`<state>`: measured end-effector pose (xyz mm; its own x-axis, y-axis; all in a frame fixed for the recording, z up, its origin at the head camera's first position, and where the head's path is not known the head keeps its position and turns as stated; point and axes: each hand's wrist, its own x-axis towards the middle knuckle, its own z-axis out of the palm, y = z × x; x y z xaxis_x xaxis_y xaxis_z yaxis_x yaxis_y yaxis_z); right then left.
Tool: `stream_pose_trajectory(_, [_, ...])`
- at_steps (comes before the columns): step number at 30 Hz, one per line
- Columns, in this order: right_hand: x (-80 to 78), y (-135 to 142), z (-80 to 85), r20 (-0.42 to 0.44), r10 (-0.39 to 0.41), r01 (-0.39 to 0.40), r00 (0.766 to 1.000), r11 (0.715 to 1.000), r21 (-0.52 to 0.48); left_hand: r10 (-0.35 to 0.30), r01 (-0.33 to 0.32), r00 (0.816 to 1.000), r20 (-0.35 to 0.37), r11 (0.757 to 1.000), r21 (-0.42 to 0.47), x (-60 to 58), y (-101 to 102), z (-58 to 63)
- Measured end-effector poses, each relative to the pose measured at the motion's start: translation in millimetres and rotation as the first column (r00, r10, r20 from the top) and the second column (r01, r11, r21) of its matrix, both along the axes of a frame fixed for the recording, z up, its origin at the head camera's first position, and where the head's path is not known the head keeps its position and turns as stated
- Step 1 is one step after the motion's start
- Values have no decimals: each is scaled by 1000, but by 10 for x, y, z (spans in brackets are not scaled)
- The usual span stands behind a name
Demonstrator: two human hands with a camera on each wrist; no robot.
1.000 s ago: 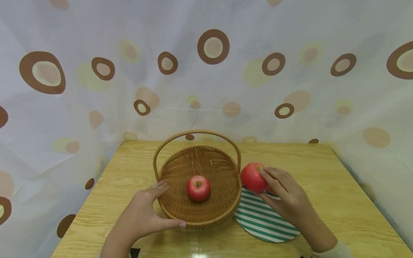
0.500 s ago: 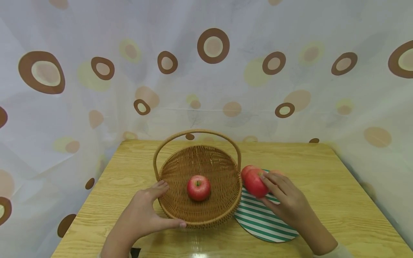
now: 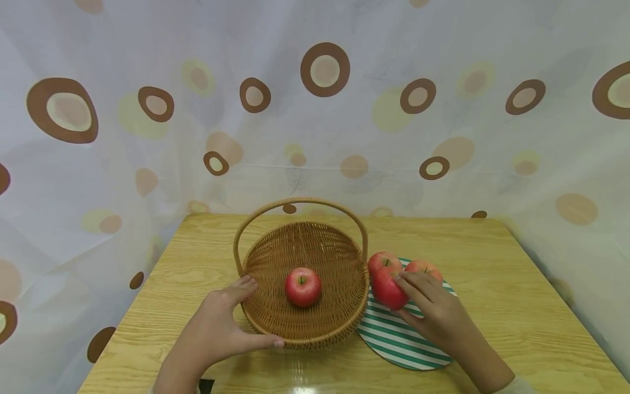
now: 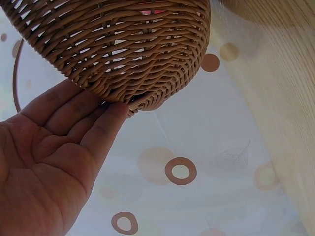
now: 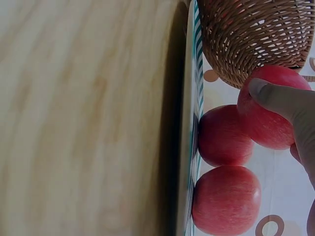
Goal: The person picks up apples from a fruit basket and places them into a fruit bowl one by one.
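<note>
My right hand [image 3: 438, 317] pinches a red apple [image 3: 388, 289] between thumb and fingers, over the left part of a green-and-white striped plate [image 3: 401, 345]. In the right wrist view, this held apple [image 5: 270, 110] is raised off the plate, beside two other apples resting there. Those are the left apple [image 3: 384, 261] and the right apple [image 3: 424, 268], both partly covered in the head view. My left hand [image 3: 211, 328] touches the rim of a wicker basket [image 3: 339, 306] with mostly straight fingers. Inside the basket sits one apple [image 3: 302, 287]. The left wrist view has the left fingers [image 4: 106, 128] against the weave.
The basket's tall arched handle [image 3: 300, 201] rises at its far side. A wooden table [image 3: 502, 306] carries everything. Behind it hangs a white curtain [image 3: 374, 65] with brown and yellow spots.
My right hand has brought its apple nearer to me and lower, so the two apples behind show more. The left hand and the basket have stayed in place.
</note>
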<state>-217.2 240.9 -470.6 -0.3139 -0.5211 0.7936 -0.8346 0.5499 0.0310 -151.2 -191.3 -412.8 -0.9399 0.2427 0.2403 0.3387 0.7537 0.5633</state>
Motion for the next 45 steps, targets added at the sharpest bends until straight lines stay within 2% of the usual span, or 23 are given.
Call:
stream_pose_trajectory(12, [45,18,0,84,-22,14,996,995,95,-4,4,1000,-14,1000,-7,-4,3,1])
stream_pose_trajectory(21, [50,27,-41,153,-37,7,988,982,190,7,-7,1000,-3,1000,-11,-1,6,4])
stream_pose_trajectory(30, [56,-10,-74,137,-34,-3,990,966,259,7,-7,1000,1,1000,-20,-6,8,6])
stream_pose_trajectory(45, [53,-52,-42,142,-12,-26,990,966,257,5,-5,1000,-14,1000,-22,-11,10,6])
